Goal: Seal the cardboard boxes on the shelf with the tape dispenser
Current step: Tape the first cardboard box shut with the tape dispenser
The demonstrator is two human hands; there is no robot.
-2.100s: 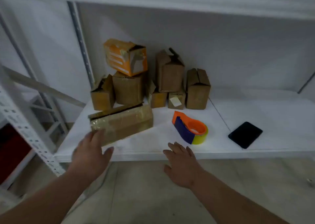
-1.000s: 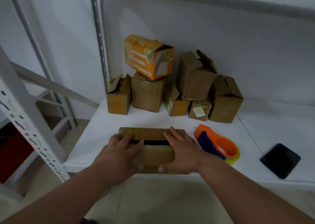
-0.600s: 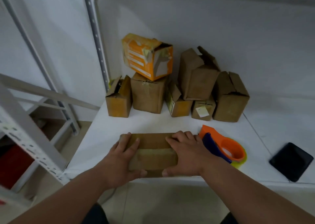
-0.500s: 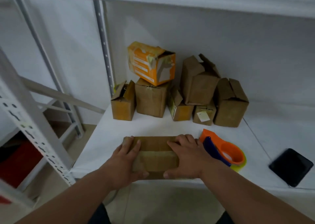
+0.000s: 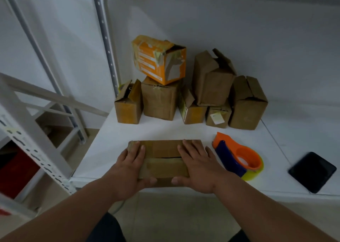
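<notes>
Flat brown cardboard box [image 5: 163, 160] at front edge of white shelf [image 5: 184, 131], top flaps nearly closed, dark slit between them, old tape patches possibly on surface. Left hand [image 5: 128, 166] flat on box's left end, fingers straight, thumb on front face. Right hand [image 5: 197, 166] likewise on right end. Orange-blue tape dispenser [image 5: 239, 159] just right, untouched.
</notes>
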